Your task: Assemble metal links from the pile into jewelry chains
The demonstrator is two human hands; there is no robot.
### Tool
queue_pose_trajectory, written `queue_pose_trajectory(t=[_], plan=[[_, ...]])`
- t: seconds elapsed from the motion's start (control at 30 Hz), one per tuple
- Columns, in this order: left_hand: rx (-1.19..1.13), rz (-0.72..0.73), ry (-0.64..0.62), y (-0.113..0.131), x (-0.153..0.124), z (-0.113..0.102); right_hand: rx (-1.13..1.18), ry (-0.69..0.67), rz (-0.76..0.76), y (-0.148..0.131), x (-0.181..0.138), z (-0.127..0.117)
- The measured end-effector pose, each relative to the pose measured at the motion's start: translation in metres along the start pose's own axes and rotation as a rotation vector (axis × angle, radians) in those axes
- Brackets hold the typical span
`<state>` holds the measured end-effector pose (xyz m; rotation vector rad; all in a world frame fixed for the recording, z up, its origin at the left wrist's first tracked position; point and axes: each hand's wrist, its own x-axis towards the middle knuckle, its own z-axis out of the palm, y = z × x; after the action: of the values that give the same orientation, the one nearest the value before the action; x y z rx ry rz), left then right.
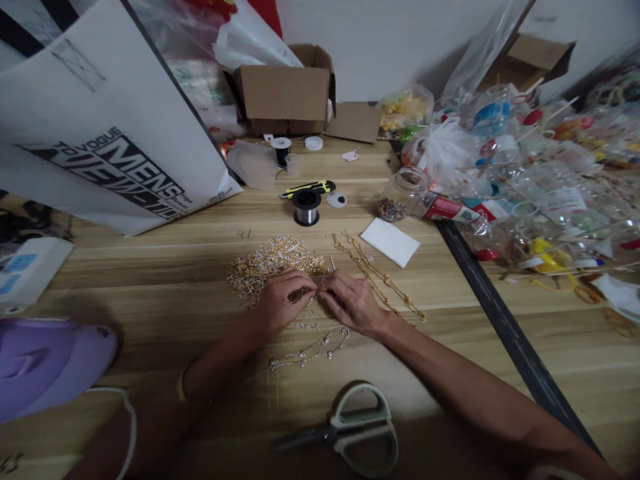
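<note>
My left hand (284,299) and my right hand (353,304) meet fingertip to fingertip over the wooden table (200,273). Both are closed in a pinch; whatever lies between the fingers is too small to make out. Just beyond my left hand spreads a pile of small gold and silver jewellery links (273,257). Gold chains (373,270) with bead-like parts stretch out beside my right hand. Nearer to me, below the hands, lies a silver chain (305,353) in a loose loop. Scissors (364,420) with pale handles rest close to the front.
Behind the pile stand a wire spool (306,208) and a yellow-black utility knife (313,189). A bead jar (400,197) and white pad (390,241) sit right of them. Plastic bottles (555,180) crowd the right; a large white bag (110,127) stands left, near a purple object (55,367).
</note>
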<state>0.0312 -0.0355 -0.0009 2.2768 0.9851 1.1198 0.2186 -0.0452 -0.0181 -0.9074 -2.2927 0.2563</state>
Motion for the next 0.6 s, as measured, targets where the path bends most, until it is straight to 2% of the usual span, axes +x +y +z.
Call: queue_pose_trajectory(t=[0.13, 0.43, 0.6], plan=[[-0.053, -0.102, -0.012, -0.0004, 0.0002, 0.0008, 0.002, 0.001, 0.003, 0.0005, -0.0002, 0.0004], [-0.485, -0.598, -0.081, 0.0024, 0.0023, -0.0005, -0.011, 0.034, 0.005, -0.0013, -0.0003, -0.0019], [-0.541, -0.724, -0.097, 0.0076, 0.0077, -0.0047, 0.002, 0.050, -0.006, -0.0013, -0.0002, -0.0027]])
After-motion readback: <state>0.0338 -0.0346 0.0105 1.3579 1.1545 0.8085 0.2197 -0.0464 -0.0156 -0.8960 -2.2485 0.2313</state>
